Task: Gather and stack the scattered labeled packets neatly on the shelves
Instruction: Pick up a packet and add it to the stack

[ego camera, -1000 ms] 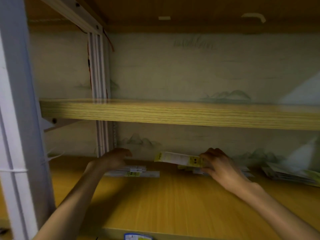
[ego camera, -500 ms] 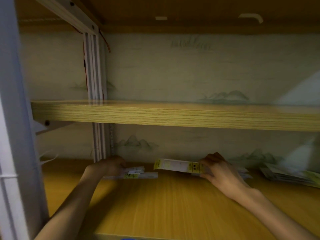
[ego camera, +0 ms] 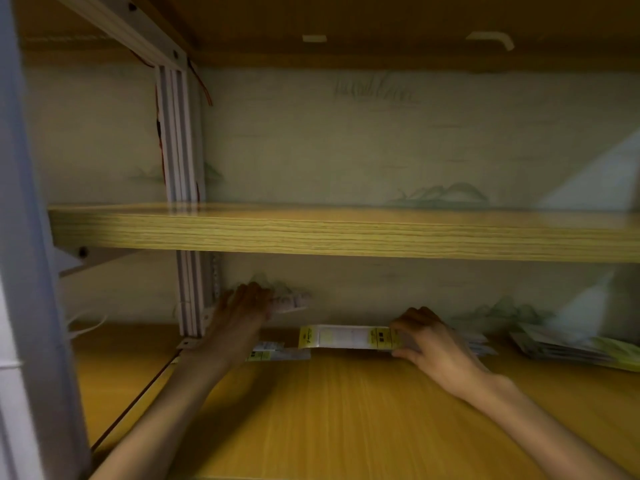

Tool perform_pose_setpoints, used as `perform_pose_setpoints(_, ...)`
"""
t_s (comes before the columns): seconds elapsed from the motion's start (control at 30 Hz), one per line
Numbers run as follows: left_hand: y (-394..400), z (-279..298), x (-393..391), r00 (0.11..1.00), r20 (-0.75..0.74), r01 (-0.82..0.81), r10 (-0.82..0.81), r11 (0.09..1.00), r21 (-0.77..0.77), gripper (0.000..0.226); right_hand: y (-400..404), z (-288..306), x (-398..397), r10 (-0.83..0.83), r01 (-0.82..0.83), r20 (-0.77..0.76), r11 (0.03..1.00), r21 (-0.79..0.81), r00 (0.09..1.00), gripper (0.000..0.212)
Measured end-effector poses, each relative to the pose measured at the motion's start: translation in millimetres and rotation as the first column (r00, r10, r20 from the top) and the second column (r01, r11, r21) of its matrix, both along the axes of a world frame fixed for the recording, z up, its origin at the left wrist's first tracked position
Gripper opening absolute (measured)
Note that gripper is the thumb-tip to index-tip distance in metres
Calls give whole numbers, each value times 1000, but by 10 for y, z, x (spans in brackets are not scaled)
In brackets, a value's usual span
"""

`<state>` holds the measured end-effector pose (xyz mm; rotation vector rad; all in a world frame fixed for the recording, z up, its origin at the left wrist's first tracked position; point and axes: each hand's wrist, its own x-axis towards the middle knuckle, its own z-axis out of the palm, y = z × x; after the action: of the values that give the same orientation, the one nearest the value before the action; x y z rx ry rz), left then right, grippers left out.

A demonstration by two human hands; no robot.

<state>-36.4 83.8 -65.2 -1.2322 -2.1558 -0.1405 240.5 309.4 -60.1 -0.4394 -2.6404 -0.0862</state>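
Observation:
My right hand (ego camera: 433, 344) pinches one end of a long white packet with yellow ends (ego camera: 346, 337), held level just above the lower shelf board (ego camera: 346, 410). More packets (ego camera: 479, 341) lie under and behind that hand. My left hand (ego camera: 242, 313) is raised near the back wall beside the metal post. It grips a small, motion-blurred white packet (ego camera: 292, 302). Below it, a short stack of labeled packets (ego camera: 277, 353) lies on the board. A loose pile of packets (ego camera: 571, 348) lies at the far right.
A wooden middle shelf (ego camera: 346, 233) runs across just above the hands, so headroom is low. A white metal post (ego camera: 188, 292) stands at the back left and a thicker frame post (ego camera: 31, 271) at the near left. A painted wall closes the back.
My left hand has lifted off the small stack toward the back wall with a packet. My right hand and its long packet have shifted slightly left.

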Motion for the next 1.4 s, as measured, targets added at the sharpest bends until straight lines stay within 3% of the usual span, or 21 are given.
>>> perform_pose_setpoints(0.13,143,63,169,986,-142,104,-87,988,117,67,-41,10,57,-9,9,10,1000,-28,1000,47)
perform_pose_setpoints(0.27,378,111,411,964,-206,199,-166,968,152,60,54,-20,250,-30,30,1,998,-46,1000,47)
perform_pose_setpoints(0.5,958,161,1043,963,-168,239,-208,952,192,64,684,-66,831,-38,36,-28,997,-65,999,48)
perform_pose_setpoints(0.7,1302,228,1366,980,-161,155,-118,956,247,52,1351,102,986,-19,-6,-112,975,-222,994,26)
perform_pose_setpoints(1.13,1512,132,1460,995,-30,102,-98,978,181,49,1425,60,291,60,-112,-119,858,-501,991,39)
perform_pose_setpoints(1.4,1560,12,1399,991,-20,132,-131,980,152,56,1536,-118,322,65,-67,-22,838,-542,998,48)
